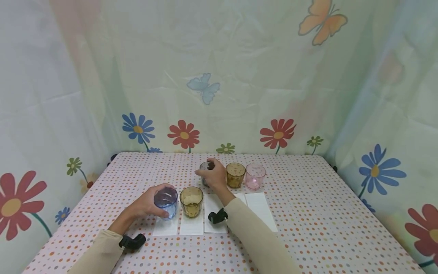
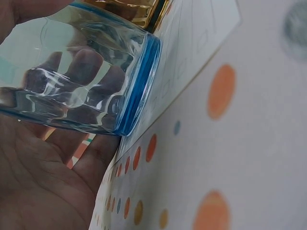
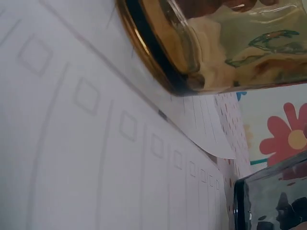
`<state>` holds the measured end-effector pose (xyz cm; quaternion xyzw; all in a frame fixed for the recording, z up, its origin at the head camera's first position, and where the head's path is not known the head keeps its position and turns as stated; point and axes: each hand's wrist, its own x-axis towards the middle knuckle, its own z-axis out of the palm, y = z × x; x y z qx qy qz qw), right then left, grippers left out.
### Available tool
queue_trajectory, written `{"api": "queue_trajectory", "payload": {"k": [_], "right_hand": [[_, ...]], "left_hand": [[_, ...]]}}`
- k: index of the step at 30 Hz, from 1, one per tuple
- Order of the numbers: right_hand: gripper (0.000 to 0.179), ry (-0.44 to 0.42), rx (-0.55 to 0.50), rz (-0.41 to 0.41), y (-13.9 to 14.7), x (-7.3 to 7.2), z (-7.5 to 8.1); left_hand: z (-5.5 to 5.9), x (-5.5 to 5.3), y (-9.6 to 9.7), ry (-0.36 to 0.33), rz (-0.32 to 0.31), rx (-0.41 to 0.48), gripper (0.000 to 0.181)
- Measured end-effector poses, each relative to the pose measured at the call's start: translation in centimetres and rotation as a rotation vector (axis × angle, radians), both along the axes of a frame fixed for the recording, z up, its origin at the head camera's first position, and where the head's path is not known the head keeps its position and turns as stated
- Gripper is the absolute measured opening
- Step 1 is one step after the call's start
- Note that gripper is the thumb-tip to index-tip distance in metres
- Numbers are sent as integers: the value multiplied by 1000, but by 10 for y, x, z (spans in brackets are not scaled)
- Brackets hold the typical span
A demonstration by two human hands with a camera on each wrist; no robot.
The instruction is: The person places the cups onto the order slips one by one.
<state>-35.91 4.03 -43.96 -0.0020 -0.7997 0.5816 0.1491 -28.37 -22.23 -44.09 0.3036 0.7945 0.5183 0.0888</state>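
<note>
My left hand (image 1: 145, 202) grips a clear blue glass (image 1: 167, 208) from its left side, the thumb in front and the fingers round the back. In the left wrist view the base of this blue glass (image 2: 96, 76) sits at a white paper sheet, and the fingers show through its wall. Just right of it stands an olive-yellow glass (image 1: 191, 203), untouched. Farther back, my right hand (image 1: 216, 176) holds a dark grey glass (image 1: 204, 166), partly hidden by the fingers. The right wrist view catches this grey glass (image 3: 273, 196) at its lower right corner.
An amber glass (image 1: 235, 175) and a pink glass (image 1: 255, 177) stand right of my right hand. Several lined white sheets (image 1: 215, 225) lie in a row before them. A dotted cloth (image 1: 308, 213) covers the table, and flowered curtains (image 1: 232, 102) enclose it behind and at both sides.
</note>
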Motion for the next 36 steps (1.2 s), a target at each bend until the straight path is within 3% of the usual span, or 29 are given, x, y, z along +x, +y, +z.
{"api": "queue_trajectory", "payload": {"k": [16, 36], "right_hand": [[51, 25, -23, -45, -2, 2, -3], [48, 71, 37, 1, -2, 5, -1]], "left_hand": [[-1, 0, 2, -6, -13, 6, 85], [-3, 0, -1, -12, -11, 20, 84]]}}
